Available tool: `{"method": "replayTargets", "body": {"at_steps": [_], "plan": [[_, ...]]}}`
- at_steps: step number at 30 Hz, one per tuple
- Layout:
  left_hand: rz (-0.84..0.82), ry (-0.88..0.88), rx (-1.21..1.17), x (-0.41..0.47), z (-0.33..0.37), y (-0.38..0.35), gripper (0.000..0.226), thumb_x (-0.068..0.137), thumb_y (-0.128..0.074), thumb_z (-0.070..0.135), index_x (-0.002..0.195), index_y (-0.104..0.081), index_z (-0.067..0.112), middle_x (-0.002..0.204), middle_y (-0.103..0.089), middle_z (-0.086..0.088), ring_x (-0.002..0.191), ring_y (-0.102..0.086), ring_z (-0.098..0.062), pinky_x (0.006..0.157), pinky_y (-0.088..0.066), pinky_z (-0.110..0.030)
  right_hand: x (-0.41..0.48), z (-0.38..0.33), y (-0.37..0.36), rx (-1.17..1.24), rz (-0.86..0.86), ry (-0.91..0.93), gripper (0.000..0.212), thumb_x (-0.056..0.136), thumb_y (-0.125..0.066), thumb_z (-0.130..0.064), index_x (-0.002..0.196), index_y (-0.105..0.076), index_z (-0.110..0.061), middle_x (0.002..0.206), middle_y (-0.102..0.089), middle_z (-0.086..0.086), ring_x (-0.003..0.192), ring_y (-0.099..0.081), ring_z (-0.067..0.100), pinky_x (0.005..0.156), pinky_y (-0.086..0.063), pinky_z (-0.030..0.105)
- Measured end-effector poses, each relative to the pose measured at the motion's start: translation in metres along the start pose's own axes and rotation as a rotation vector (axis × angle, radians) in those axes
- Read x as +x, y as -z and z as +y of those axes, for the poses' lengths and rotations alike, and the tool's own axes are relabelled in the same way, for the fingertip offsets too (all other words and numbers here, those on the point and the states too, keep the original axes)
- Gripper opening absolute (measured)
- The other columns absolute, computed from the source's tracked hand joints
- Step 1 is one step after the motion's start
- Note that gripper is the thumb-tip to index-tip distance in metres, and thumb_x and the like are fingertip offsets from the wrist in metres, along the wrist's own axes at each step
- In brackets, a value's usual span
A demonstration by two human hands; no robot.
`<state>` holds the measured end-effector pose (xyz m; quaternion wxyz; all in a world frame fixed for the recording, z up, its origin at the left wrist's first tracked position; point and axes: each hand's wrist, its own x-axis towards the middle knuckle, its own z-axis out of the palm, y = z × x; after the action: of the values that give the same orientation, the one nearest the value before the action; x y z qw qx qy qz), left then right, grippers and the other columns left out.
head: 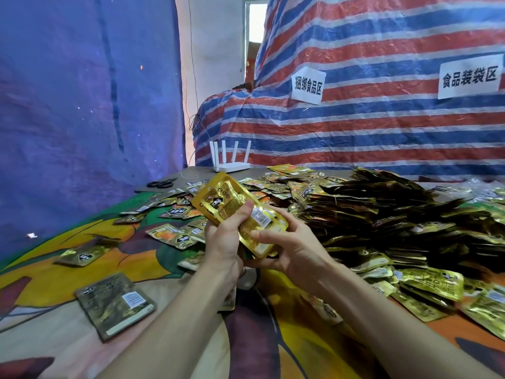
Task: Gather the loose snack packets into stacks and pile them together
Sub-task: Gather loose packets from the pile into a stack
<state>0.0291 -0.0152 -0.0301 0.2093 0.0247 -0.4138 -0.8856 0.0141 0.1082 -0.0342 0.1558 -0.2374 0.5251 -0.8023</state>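
Above printed cloth [41,272], left hand [221,242], right hand [292,250] hold glossy foil packets [240,212].

Makeshift food-packing workshop: striped tarpaulin [382,127] bearing paper signs [308,85] marking food-bundling and food-bagging areas; gold snack packets [382,214] heaped across cloth-covered table [54,274]; blue sheeting [82,105] at left.

I see a blue tarp [82,105] at left, a bright opening [257,28] beyond a white wall [210,50], and a striped tarp [369,127] with two paper signs [308,85] at right. A white router [231,165] and scissors [160,184] sit on the counter's [202,172] far corner
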Motion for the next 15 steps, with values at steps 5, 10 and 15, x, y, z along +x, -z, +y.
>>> {"method": "replayTargets", "body": {"at_steps": [5, 10, 15], "plan": [[0.038, -0.012, -0.03, 0.0, 0.0, -0.002, 0.036, 0.056, -0.084, 0.021, 0.089, -0.076, 0.007, 0.101, -0.076, -0.02, 0.082, -0.074, -0.035, 0.08, -0.06, -0.054, 0.003, 0.021, -0.015, -0.108, 0.22, 0.198, 0.074, 0.056, -0.089, -0.001, 0.122, -0.06, -0.016, 0.109, -0.074, 0.015, 0.099, -0.074, 0.03, 0.086, -0.06, 0.047], [-0.058, 0.219, -0.12, -0.004, 0.002, -0.003, 0.065, 0.07, -0.08, 0.029, 0.123, -0.063, -0.005, 0.117, -0.071, -0.023, 0.102, -0.071, -0.04, 0.085, -0.06, -0.049, 0.0, 0.02, -0.015, -0.249, 0.285, 0.33, 0.064, 0.064, -0.09, 0.005, 0.114, -0.059, -0.019, 0.096, -0.076, 0.002, 0.089, -0.076, 0.017, 0.074, -0.061, 0.028], [-0.145, 0.329, -0.188, -0.002, 0.0, -0.002, 0.047, 0.077, -0.074, 0.031, 0.11, -0.068, -0.001, 0.103, -0.075, -0.02, 0.093, -0.074, -0.038, 0.077, -0.062, -0.049, 0.002, 0.02, -0.013, -0.306, 0.298, 0.381, 0.06, 0.063, -0.092, 0.003, 0.111, -0.065, -0.021, 0.092, -0.077, -0.003, 0.086, -0.075, 0.012, 0.071, -0.059, 0.023]]}}
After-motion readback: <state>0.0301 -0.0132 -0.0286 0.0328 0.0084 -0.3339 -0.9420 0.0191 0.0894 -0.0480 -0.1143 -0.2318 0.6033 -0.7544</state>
